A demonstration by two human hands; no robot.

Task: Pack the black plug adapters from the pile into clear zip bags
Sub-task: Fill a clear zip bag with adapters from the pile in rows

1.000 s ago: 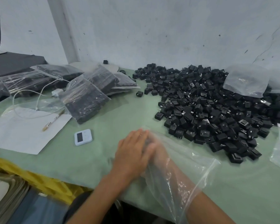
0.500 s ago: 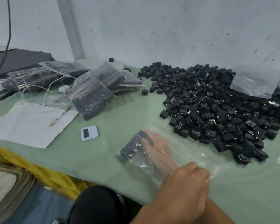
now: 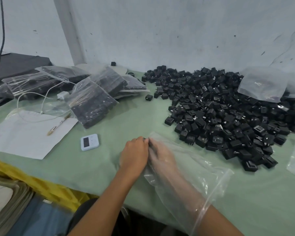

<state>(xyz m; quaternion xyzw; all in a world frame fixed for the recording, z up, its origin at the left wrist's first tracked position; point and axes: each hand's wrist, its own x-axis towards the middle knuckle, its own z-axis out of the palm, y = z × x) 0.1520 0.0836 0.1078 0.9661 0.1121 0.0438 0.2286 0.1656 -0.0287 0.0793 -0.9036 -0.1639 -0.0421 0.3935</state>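
Right hand inside clear zip bag, left hand against it

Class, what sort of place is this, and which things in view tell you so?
Probably a packing bench in a workshop or warehouse: a big pile of loose black plug adapters lies on the green table, and filled clear zip bags are stacked at the left.
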